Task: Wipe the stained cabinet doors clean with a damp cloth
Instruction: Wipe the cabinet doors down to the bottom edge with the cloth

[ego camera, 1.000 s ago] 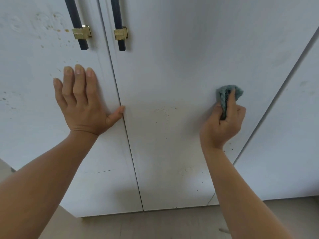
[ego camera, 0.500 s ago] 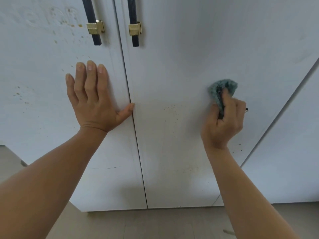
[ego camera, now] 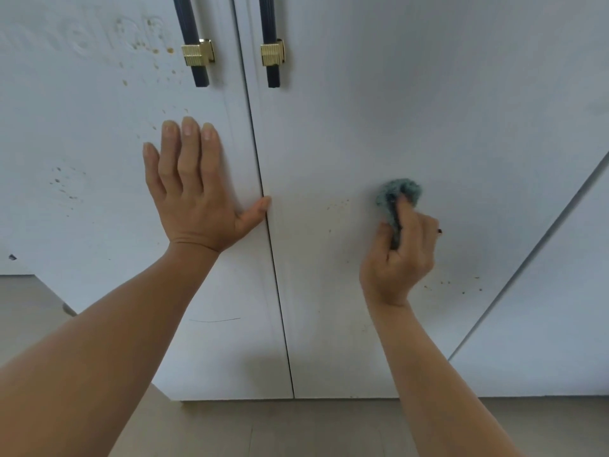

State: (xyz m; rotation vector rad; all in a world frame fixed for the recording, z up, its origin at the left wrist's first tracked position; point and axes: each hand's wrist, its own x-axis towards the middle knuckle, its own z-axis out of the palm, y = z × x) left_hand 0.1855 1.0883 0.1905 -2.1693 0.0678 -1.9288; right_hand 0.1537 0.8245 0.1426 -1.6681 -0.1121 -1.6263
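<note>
**dustbunny:** where's the cloth (ego camera: pixel 395 196) relative to the seam (ego camera: pixel 280 308) between the two doors?

**grout_guy:** right of the seam, pressed on the right door (ego camera: pixel 428 110). The right hand (ego camera: pixel 402 255) has it bunched up, fingers and thumb curled round it, with the wad poking out above the knuckles. The left hand (ego camera: pixel 194 192) sits just left of the seam, flat and spread on the left door (ego camera: pixel 99 258), thumb tip touching the seam

**dustbunny:** so what's next, you reckon?

**grout_guy:** my guess is the brown specks (ego camera: pixel 339 204) between the seam and the cloth, about level with it. The cloth hand is the nearer one, so a sideways swipe toward the seam should catch them. There are lower specks (ego camera: pixel 454 285) further right of the seam, and a heavier splatter (ego camera: pixel 148 44) left of it, up by the handle (ego camera: pixel 194 44), looking untouched
</note>
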